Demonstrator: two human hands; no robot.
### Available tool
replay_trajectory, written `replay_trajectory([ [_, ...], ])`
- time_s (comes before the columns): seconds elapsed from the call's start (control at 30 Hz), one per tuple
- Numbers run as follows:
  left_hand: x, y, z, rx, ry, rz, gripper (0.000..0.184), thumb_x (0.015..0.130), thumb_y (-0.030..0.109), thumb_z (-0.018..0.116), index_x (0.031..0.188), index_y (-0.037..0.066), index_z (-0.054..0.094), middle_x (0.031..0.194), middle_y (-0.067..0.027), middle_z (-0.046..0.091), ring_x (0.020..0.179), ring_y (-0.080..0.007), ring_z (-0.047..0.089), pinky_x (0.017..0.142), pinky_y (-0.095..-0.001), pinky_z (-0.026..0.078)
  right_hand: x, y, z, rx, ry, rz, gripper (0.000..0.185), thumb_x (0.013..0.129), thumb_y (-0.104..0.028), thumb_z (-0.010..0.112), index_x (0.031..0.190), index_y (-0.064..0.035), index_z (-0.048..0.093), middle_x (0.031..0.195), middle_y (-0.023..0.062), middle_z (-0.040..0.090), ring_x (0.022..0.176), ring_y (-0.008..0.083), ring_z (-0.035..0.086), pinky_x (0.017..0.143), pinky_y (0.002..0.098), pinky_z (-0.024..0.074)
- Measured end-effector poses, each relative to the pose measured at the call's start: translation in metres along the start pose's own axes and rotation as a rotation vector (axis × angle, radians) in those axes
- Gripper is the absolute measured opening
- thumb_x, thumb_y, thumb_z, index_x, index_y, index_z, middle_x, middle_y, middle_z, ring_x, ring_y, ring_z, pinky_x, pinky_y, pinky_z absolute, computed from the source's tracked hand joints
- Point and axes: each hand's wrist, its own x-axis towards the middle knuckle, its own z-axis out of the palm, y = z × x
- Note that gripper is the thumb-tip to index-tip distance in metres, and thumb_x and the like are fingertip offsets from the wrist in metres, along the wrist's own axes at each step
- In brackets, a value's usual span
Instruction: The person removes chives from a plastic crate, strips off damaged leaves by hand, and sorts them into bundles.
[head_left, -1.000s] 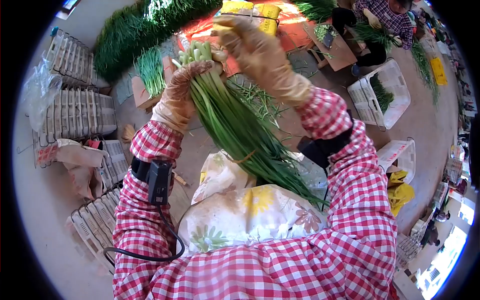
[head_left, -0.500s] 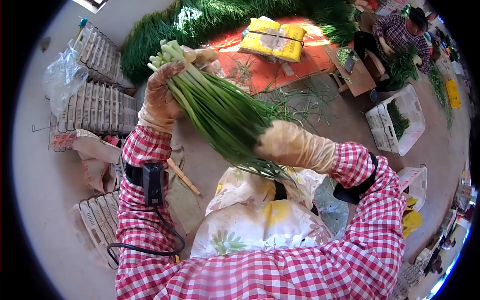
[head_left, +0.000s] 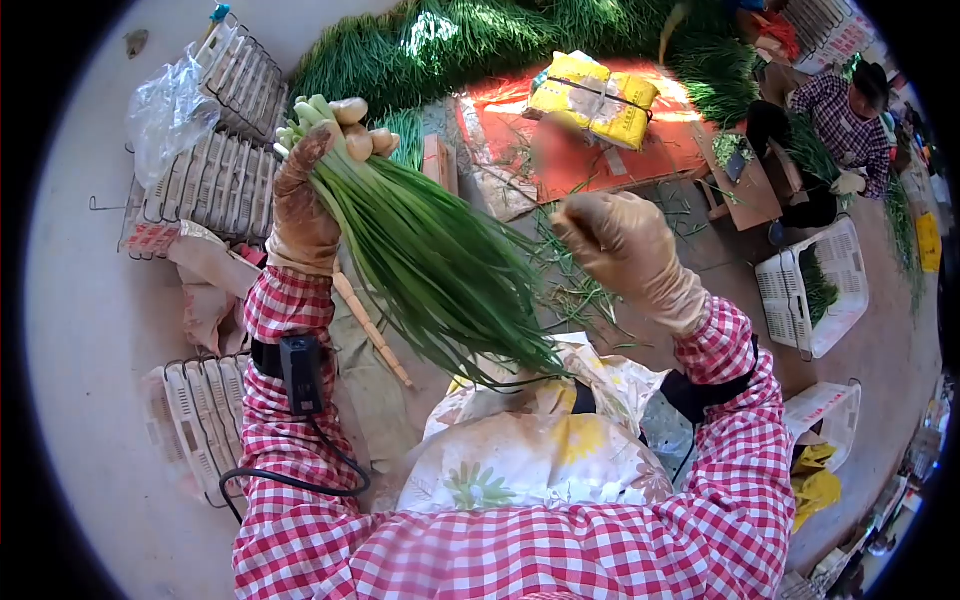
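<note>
My left hand [head_left: 306,205], in a stained tan glove, is closed around the pale stem end of a bunch of green onions [head_left: 430,245]. The white ends point up and left, with the glove's fingertips curled over them. Long green leaves hang down to the right, their tips over the floral apron [head_left: 530,455] on my lap. My right hand [head_left: 625,245], gloved too, is raised to the right of the leaves and apart from them. Its fingers are curled in; whether anything is inside them is hidden.
Yellow strapped packages [head_left: 592,100] lie on a red sheet [head_left: 530,165] ahead, before heaped greens [head_left: 370,65]. White crates [head_left: 205,205] stack at left. At right, a person [head_left: 845,125] sits with greens near a small wooden table [head_left: 742,190] and a white crate [head_left: 840,285]. Leaf scraps litter the floor.
My right hand has come off the leaves and moved up and right. The bunch stays in my left hand, its leaves now hanging loose. The view has shifted slightly.
</note>
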Motion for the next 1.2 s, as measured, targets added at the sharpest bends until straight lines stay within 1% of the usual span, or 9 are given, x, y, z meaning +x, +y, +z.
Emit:
replay_trajectory([
  [0.17, 0.000, -0.014, 0.009, -0.072, -0.020, 0.022, 0.042, 0.089, 0.022, 0.053, 0.124, 0.000, 0.046, 0.092, -0.0095, 0.061, 0.107, -0.0272, 0.056, 0.098, -0.0415, 0.043, 0.035, -0.054, 0.002, -0.175, -0.079, -0.229, 0.037, 0.082, -0.022, 0.057, 0.119, -0.0216, 0.053, 0.081, 0.0032, 0.056, 0.069, 0.0222, 0.058, 0.067, 0.0410, 0.0473],
  [0.27, -0.002, -0.022, 0.007, -0.174, 0.003, 0.043, 0.034, 0.088, 0.022, 0.054, 0.115, 0.001, 0.053, 0.095, -0.0106, 0.062, 0.111, -0.0292, 0.054, 0.102, -0.0432, 0.038, 0.032, -0.055, 0.024, -0.234, 0.062, -0.298, 0.046, 0.075, -0.020, 0.065, 0.120, -0.0206, 0.055, 0.073, -0.0012, 0.050, 0.063, 0.0189, 0.052, 0.063, 0.0364, 0.0438],
  [0.4, -0.007, -0.019, 0.009, -0.174, 0.038, 0.058, 0.025, 0.089, 0.020, 0.052, 0.106, 0.003, 0.058, 0.116, -0.0173, 0.058, 0.123, -0.0333, 0.043, 0.106, -0.0453, 0.031, 0.027, -0.052, 0.021, -0.198, -0.063, -0.354, 0.026, 0.078, -0.020, 0.051, 0.100, -0.0116, 0.061, 0.079, 0.0031, 0.055, 0.074, 0.0214, 0.057, 0.073, 0.0396, 0.0452],
  [0.6, -0.020, -0.009, -0.008, -0.031, 0.084, 0.155, 0.028, 0.091, 0.023, 0.048, 0.109, 0.003, 0.057, 0.125, -0.0207, 0.052, 0.128, -0.0355, 0.036, 0.110, -0.0470, 0.022, -0.023, -0.022, 0.025, -0.111, -0.294, -0.438, 0.027, 0.071, -0.017, 0.060, 0.097, -0.0115, 0.060, 0.076, 0.0001, 0.053, 0.070, 0.0196, 0.056, 0.073, 0.0365, 0.0437],
  [0.67, -0.025, -0.004, -0.012, -0.027, 0.081, 0.166, 0.029, 0.091, 0.023, 0.048, 0.109, 0.003, 0.057, 0.126, -0.0208, 0.051, 0.128, -0.0355, 0.036, 0.110, -0.0471, 0.021, -0.049, -0.002, 0.034, -0.206, -0.530, -0.405, 0.012, 0.071, -0.015, 0.056, 0.081, -0.0105, 0.061, 0.072, 0.0022, 0.057, 0.070, 0.0197, 0.059, 0.070, 0.0378, 0.0450],
  [0.73, -0.029, -0.007, -0.012, -0.014, 0.061, 0.184, 0.027, 0.090, 0.023, 0.049, 0.107, 0.003, 0.057, 0.124, -0.0210, 0.052, 0.127, -0.0353, 0.037, 0.111, -0.0470, 0.020, -0.087, 0.029, 0.052, -0.500, -0.832, -0.179, 0.006, 0.070, -0.014, 0.060, 0.073, -0.0123, 0.065, 0.069, 0.0044, 0.061, 0.065, 0.0213, 0.063, 0.063, 0.0391, 0.0472],
  [0.77, -0.029, -0.008, -0.007, 0.007, 0.056, 0.190, 0.026, 0.090, 0.022, 0.050, 0.106, 0.003, 0.057, 0.124, -0.0210, 0.053, 0.127, -0.0353, 0.038, 0.111, -0.0469, 0.020, -0.091, 0.030, 0.052, -0.610, -0.876, 0.168, 0.006, 0.071, -0.014, 0.063, 0.072, -0.0112, 0.068, 0.068, 0.0083, 0.064, 0.066, 0.0237, 0.065, 0.059, 0.0372, 0.0487],
  [0.93, -0.016, -0.013, 0.013, 0.147, -0.082, 0.199, 0.022, 0.083, 0.018, 0.057, 0.100, 0.004, 0.057, 0.115, -0.0198, 0.057, 0.127, -0.0343, 0.039, 0.112, -0.0460, 0.017, -0.020, -0.030, 0.008, 0.696, -0.049, 0.433, 0.013, 0.076, -0.010, 0.069, 0.088, -0.0086, 0.066, 0.076, 0.0072, 0.061, 0.067, 0.0212, 0.062, 0.061, 0.0310, 0.0497],
  [1.2, -0.007, -0.021, 0.035, 0.128, -0.109, 0.153, 0.024, 0.081, 0.016, 0.058, 0.101, 0.004, 0.057, 0.115, -0.0190, 0.058, 0.128, -0.0340, 0.036, 0.110, -0.0492, 0.021, 0.001, -0.056, 0.026, 0.309, -0.015, 0.052, 0.034, 0.073, -0.009, 0.071, 0.105, -0.0091, 0.061, 0.074, 0.0062, 0.057, 0.065, 0.0199, 0.059, 0.057, 0.0300, 0.0464],
])
